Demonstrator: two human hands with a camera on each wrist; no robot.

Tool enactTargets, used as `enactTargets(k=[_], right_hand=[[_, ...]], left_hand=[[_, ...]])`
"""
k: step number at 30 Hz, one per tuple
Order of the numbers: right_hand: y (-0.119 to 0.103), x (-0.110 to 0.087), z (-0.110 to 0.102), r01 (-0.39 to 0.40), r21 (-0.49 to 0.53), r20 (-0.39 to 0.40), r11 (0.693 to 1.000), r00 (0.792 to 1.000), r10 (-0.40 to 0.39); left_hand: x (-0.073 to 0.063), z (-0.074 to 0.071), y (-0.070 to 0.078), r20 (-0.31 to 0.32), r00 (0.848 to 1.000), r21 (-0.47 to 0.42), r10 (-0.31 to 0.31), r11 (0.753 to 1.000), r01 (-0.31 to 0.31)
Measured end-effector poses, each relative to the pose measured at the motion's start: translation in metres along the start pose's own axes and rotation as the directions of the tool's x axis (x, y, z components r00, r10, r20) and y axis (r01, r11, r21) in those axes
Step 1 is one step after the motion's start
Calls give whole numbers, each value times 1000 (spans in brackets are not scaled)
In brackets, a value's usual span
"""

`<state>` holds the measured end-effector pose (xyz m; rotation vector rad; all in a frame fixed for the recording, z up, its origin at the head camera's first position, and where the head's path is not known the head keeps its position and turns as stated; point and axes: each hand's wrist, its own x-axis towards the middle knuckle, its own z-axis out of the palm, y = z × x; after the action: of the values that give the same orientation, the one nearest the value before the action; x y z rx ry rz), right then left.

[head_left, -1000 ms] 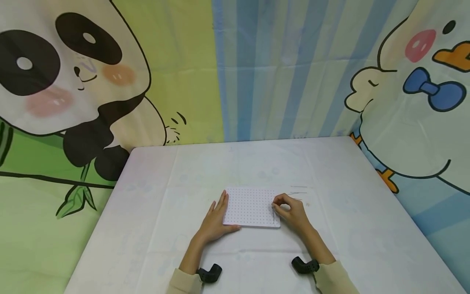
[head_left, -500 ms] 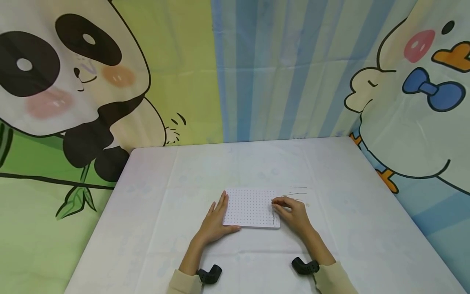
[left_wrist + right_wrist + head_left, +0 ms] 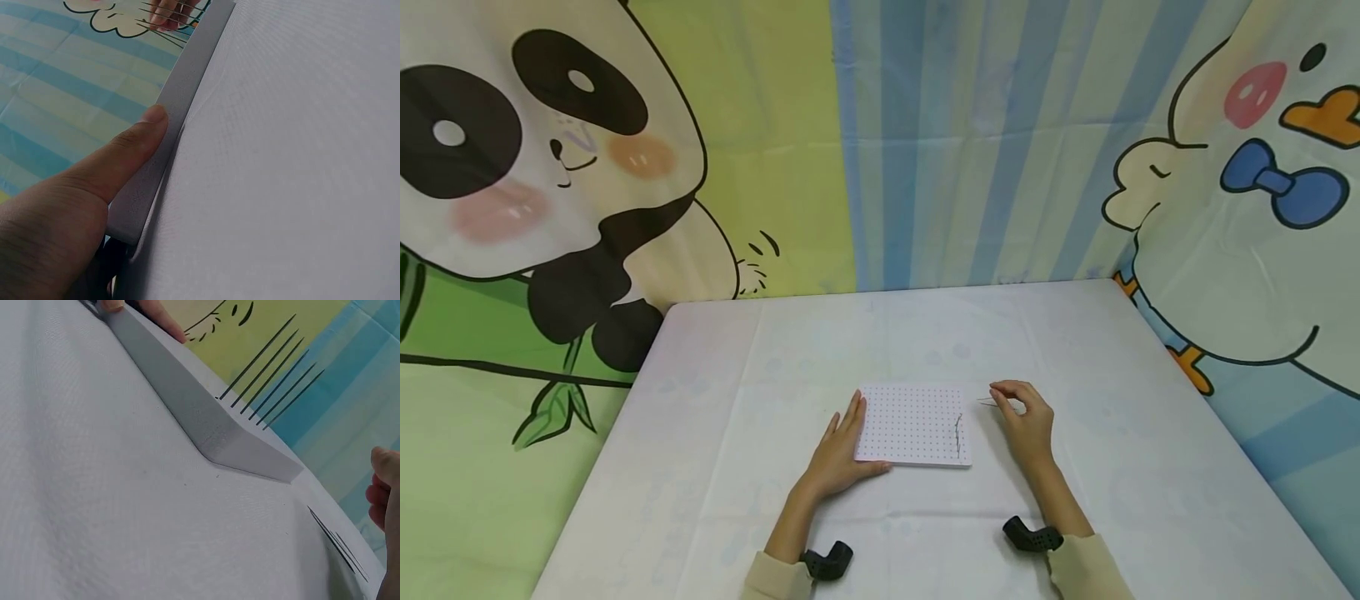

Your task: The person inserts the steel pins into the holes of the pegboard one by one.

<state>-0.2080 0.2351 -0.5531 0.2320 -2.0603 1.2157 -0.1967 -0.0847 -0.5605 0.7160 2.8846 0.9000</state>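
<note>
A white block-like board point(image 3: 910, 425) with a grid of small holes lies flat on the table. My left hand point(image 3: 841, 454) rests against it, straight fingers along the left side and thumb on the front edge. Several thin dark rods point(image 3: 257, 357) stand upright in a row near the board's right edge. Beyond that edge, more thin rods point(image 3: 331, 540) lie loose on the table. My right hand point(image 3: 1028, 421) hovers over these loose rods with bent fingers, apart from the board. No rod shows between its fingers; in the right wrist view the hand is partly cut off.
A white cloth covers the table point(image 3: 805, 342). Behind it hangs a curtain point(image 3: 925, 142) printed with a panda, stripes and a white duck. Each wrist carries a black camera mount point(image 3: 829, 560).
My right hand has left the row of upright rods and moved right and away from me, over the loose rods. My left hand stays at the board.
</note>
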Motion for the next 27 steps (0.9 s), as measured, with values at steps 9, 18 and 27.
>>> enactTargets(k=[9, 18, 27], right_hand=[[15, -3, -5, -69, -166, 68, 984, 994, 81], [18, -5, -7, -111, -276, 175, 955, 971, 164], [17, -4, -5, -126, -315, 213, 941, 957, 199]], left_hand=[[0, 0, 0, -6, 1000, -5, 2, 1000, -2], [0, 1, 0, 2, 1000, -1, -1, 1000, 1], [1, -1, 1, 14, 1000, -12, -15, 1000, 15]])
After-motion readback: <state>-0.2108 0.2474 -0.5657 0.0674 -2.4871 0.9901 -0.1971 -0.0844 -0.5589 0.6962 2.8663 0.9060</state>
